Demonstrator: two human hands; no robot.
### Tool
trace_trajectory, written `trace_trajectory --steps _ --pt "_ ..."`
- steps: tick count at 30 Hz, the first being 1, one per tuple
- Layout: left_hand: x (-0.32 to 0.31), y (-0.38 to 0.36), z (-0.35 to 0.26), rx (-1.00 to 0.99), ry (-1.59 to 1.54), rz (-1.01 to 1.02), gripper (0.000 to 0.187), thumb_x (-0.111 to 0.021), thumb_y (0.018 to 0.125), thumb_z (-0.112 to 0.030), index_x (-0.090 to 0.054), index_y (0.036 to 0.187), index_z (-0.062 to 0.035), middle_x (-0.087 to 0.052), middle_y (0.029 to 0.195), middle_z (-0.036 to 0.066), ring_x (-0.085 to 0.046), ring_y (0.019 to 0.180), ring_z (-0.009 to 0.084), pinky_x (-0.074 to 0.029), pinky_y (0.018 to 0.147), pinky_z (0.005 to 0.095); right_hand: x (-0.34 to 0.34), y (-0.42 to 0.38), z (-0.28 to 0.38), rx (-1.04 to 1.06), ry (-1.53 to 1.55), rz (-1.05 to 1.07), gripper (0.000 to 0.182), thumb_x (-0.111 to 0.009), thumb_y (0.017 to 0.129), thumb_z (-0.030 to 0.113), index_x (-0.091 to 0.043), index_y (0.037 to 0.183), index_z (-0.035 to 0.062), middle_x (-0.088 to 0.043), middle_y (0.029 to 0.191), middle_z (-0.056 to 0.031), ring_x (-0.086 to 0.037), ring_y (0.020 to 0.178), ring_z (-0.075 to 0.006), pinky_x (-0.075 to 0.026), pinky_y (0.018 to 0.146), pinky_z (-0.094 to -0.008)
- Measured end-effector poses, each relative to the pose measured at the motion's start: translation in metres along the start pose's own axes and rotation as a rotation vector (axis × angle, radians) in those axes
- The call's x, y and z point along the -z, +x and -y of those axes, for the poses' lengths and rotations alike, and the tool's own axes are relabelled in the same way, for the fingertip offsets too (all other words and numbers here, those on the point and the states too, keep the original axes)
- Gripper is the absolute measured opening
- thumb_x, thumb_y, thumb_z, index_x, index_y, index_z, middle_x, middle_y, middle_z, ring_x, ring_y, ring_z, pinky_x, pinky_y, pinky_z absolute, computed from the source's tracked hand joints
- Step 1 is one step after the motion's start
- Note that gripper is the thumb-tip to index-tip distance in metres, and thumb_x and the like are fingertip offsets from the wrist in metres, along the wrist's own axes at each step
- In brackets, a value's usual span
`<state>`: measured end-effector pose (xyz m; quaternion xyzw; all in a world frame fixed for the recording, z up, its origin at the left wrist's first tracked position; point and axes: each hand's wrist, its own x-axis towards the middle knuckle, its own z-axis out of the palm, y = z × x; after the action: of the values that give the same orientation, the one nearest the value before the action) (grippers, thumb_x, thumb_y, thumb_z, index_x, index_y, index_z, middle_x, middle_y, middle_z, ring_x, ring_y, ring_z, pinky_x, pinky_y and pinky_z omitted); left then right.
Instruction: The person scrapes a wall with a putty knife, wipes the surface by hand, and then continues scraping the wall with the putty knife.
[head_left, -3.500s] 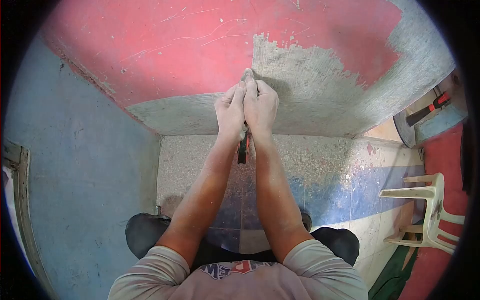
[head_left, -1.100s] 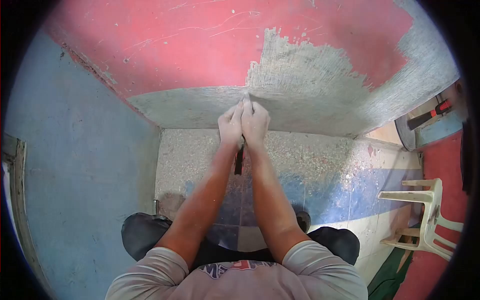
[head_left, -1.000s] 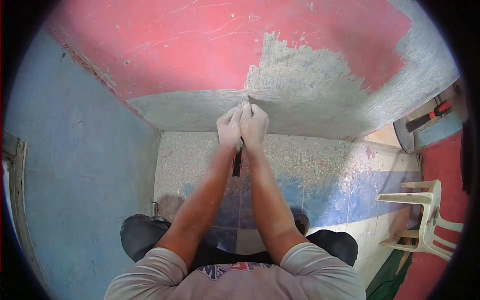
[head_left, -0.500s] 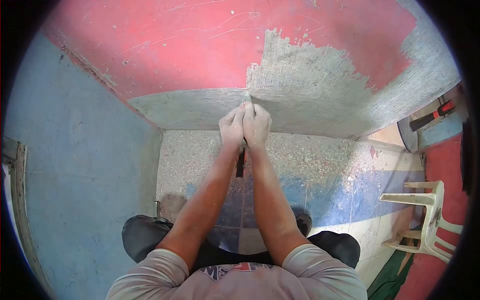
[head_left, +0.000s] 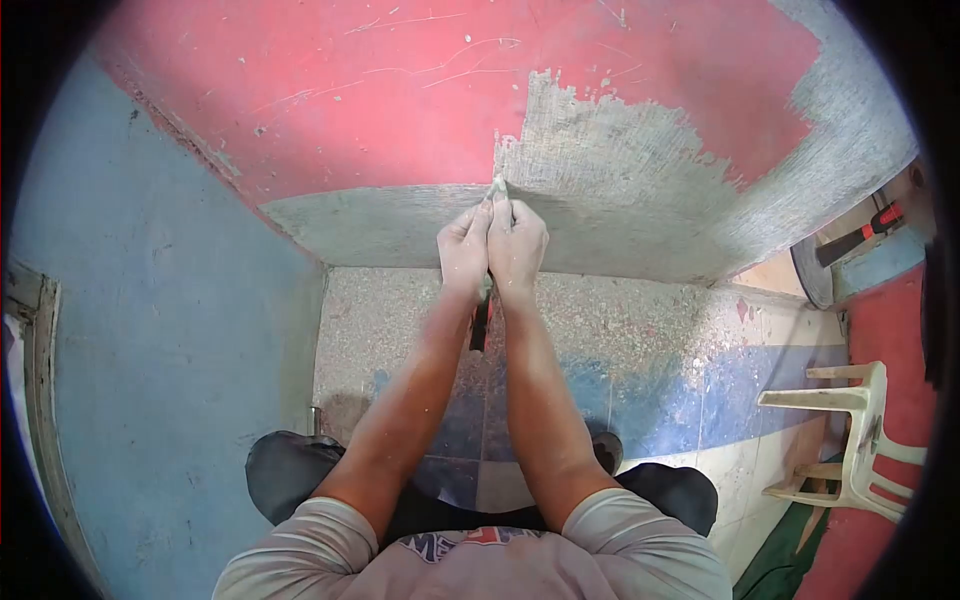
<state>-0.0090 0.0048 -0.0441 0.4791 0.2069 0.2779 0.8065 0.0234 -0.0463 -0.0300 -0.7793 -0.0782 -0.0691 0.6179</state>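
Observation:
Both of my hands are together in front of the wall, closed on a scraper [head_left: 481, 325]. Its red and black handle shows between my wrists and points back toward me, and most of its blade is hidden by my fingers. My left hand [head_left: 463, 248] grips it from the left, thumb and fingers pinched near the front. On the other side my right hand [head_left: 517, 245] is closed on it too. The tip between my fingertips meets the wall [head_left: 610, 150], at the border where red paint gives way to scratched bare grey. Pale dust coats both hands.
A blue wall [head_left: 170, 300] rises close on the left. Paint flakes and dust lie on the speckled floor [head_left: 560, 310]. At right stand a pale plastic chair [head_left: 855, 420] and, above it, a red-and-black-handled tool [head_left: 870, 230] near a round grey object [head_left: 812, 272].
The view has shifted slightly, so the wall appears a little lower. My hands stay closed on the scraper at nearly the same spot; its handle end has moved slightly up.

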Motion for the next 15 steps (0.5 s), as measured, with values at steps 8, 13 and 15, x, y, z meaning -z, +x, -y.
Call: trace_trajectory --steps 8,13,15 --pt "-0.022 0.005 -0.037 -0.086 -0.027 0.086 0.026 -0.061 0.106 -0.019 -0.073 0.108 0.004 -0.068 0.093 -0.001 -0.059 0.086 0.0053 -0.05 0.075 0.0238 0.01 0.022 0.044 0.165 0.003 -0.055 0.038 -0.061 0.099 0.029 -0.065 0.084 -0.0061 -0.062 0.073 -0.0267 -0.059 0.065 -0.0407 -0.046 0.066 -0.0471" --pt "-0.005 0.004 -0.002 -0.039 -0.016 0.054 0.025 -0.061 0.106 -0.018 -0.073 0.113 0.002 -0.071 0.098 0.002 -0.063 0.088 0.0079 -0.052 0.078 0.0252 0.007 0.009 0.01 0.074 -0.016 -0.015 0.038 -0.06 0.1 0.029 -0.067 0.082 -0.0034 -0.065 0.079 -0.0279 -0.064 0.077 -0.0485 -0.048 0.071 -0.0514" --pt "-0.008 0.009 -0.015 -0.058 0.058 0.089 0.026 -0.06 0.106 -0.019 -0.073 0.115 0.0017 -0.071 0.097 0.003 -0.063 0.085 0.0082 -0.053 0.075 0.0258 0.012 0.016 0.022 0.152 -0.001 -0.024 0.039 -0.061 0.1 0.03 -0.066 0.081 -0.0037 -0.064 0.077 -0.0275 -0.063 0.075 -0.0479 -0.047 0.07 -0.0515"
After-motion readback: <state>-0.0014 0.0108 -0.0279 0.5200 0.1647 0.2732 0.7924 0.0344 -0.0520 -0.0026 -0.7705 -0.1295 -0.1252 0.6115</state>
